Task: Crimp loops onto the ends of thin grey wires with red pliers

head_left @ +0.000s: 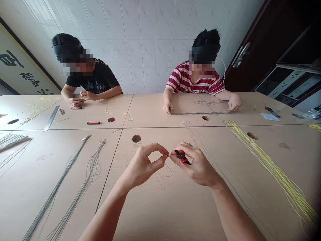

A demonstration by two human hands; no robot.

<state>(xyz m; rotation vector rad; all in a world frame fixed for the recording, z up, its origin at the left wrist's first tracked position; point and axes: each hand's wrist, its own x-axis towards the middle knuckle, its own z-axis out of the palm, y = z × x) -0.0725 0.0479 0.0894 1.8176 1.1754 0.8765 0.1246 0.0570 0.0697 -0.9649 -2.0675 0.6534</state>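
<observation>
My left hand pinches a thin cord between thumb and index finger, above the middle of the table. A loose loop of it hangs below the fingertips. My right hand holds small red-handled pliers with dark jaws in its palm and fingers. The fingertips of both hands almost meet at the cord. Whatever tiny part sits between them is too small to tell.
Grey cord bundles lie at left, a yellow bundle at right and pale thin cords nearer my right arm. The table has round holes. Two people sit opposite, hands on the far side.
</observation>
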